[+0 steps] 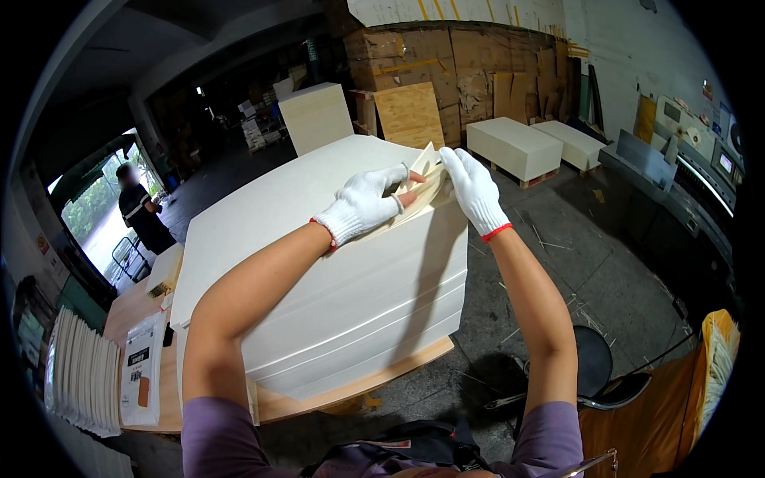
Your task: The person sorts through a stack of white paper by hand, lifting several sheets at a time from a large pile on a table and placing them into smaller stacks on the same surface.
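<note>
A tall stack of large cream-white paper sheets [287,187] fills the middle of the view. At its far right corner, the top sheets [429,190] are bent up and fanned apart. My left hand [365,203] wears a white knit glove with a red cuff, its thumb and forefinger tips bare. Those fingers are closed on the lifted sheets. My right hand [476,190], in a matching glove, lies against the outer side of that corner with its fingers stretched out. Its thumb is partly hidden behind the sheets.
The stack rests on a wooden table [374,378]. A plastic-wrapped package [143,370] and a bundle of sheets [80,374] lie at left. A black stool [591,360] stands at right, a machine [677,171] beyond. Farther off are pallet stacks [514,147] and a person [139,207].
</note>
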Motion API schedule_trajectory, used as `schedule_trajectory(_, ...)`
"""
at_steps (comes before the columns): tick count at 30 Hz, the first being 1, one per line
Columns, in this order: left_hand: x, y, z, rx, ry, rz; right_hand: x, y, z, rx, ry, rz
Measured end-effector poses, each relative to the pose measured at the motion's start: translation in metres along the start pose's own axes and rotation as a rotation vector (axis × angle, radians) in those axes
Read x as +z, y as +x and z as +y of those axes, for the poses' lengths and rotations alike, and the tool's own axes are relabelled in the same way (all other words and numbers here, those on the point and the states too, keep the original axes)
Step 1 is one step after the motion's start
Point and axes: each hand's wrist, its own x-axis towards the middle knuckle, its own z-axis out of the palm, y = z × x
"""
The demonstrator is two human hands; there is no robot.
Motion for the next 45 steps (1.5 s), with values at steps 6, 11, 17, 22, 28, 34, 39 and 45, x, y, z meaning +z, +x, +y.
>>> schedule_trajectory(6, 0.002, 0.002, -0.007, 0.058, 0.097, 0.058, 0.001, 0.001, -0.001, -0.007, -0.044, -0.022)
schedule_trajectory(11, -0.004, -0.008, 0.023, -0.064, 0.150, -0.058, 0.000, -0.002, 0.000, 0.003, -0.032, -0.014)
schedule_trajectory(17, 0.005, -0.002, 0.003, 0.011, 0.040, 0.003, -0.002, 0.004, 0.004, -0.004, -0.046, -0.034)
schedule_trajectory(22, 0.001, -0.008, 0.017, 0.082, 0.245, 0.058, -0.037, -0.010, -0.021, -0.037, -0.739, -0.145)
schedule_trajectory(28, 0.009, -0.003, -0.003, 0.225, 0.153, 0.119, -0.045, -0.008, -0.019, -0.442, -0.918, -0.248)
schedule_trajectory(34, 0.005, -0.003, 0.011, 0.084, 0.174, 0.020, -0.018, 0.001, 0.000, -0.137, -0.319, -0.082)
schedule_trajectory(39, 0.003, -0.002, 0.008, 0.032, 0.191, 0.003, -0.007, -0.008, -0.010, 0.236, 0.205, -0.062)
schedule_trajectory(45, 0.002, -0.005, 0.018, -0.045, 0.124, -0.064, -0.007, -0.011, -0.011, 0.234, 0.276, -0.039)
